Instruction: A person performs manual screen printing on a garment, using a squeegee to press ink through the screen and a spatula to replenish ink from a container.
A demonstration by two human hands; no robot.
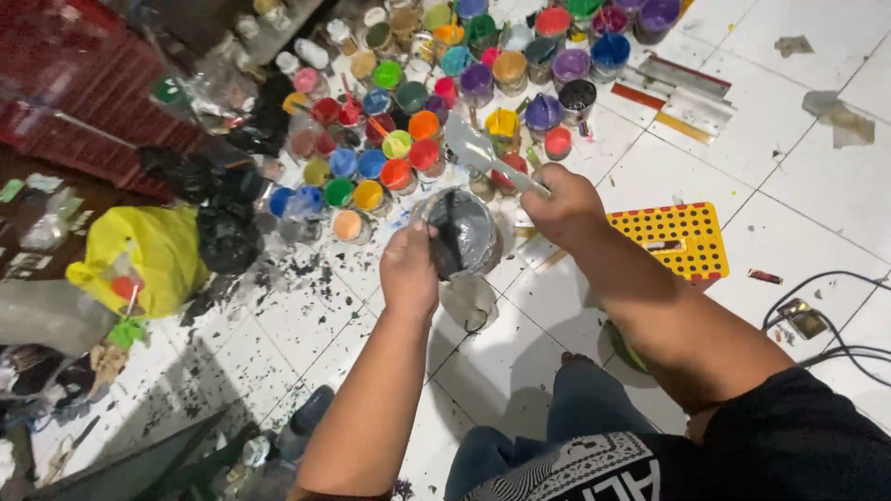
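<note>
My left hand (408, 269) grips the rim of a clear plastic tub (461, 234) holding dark grey-black paint, held above the tiled floor. My right hand (564, 206) is closed on the handle of a pale flat spatula (481, 153), whose blade points up and left above the tub, apart from the paint. Behind the tub, many small pots of coloured paint (422, 130) stand crowded on the floor. My forearms reach in from the lower edge, over my knees in blue jeans.
A yellow perforated plastic stool (682, 238) sits right of my right hand. A yellow plastic bag (139, 255) and black bags lie at left. Metal-edged squeegees (682, 97) rest at upper right. Black cables (835, 325) run along the right. Floor tiles are paint-splattered.
</note>
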